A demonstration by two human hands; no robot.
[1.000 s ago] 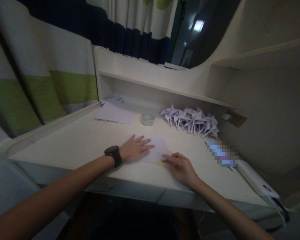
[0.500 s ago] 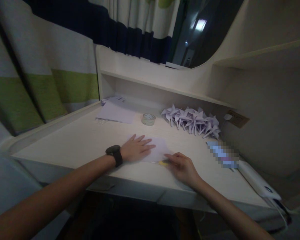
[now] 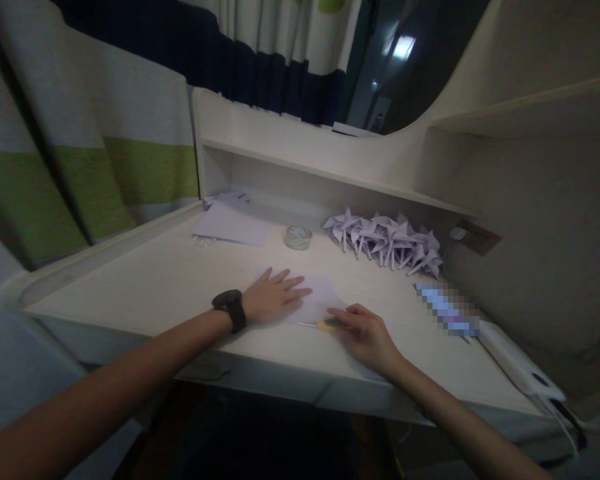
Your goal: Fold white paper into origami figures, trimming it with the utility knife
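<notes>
My left hand, with a dark watch on its wrist, lies flat on a sheet of white paper, fingers spread. The paper rests flat near the front of the desk. In my right hand is a slim utility knife with a yellow handle, mostly hidden by the fingers. Its thin blade points left along the paper's near edge. My right fingertips are at the paper's right side.
Behind the hands stands a roll of clear tape. Paper sheets lie at the back left of the white desk. Several folded paper pinwheels are heaped at the back right. A white power strip with cables lies along the right side.
The hands, paper and knife hold nearly the same places. Only a slight shift of the camera view shows.
</notes>
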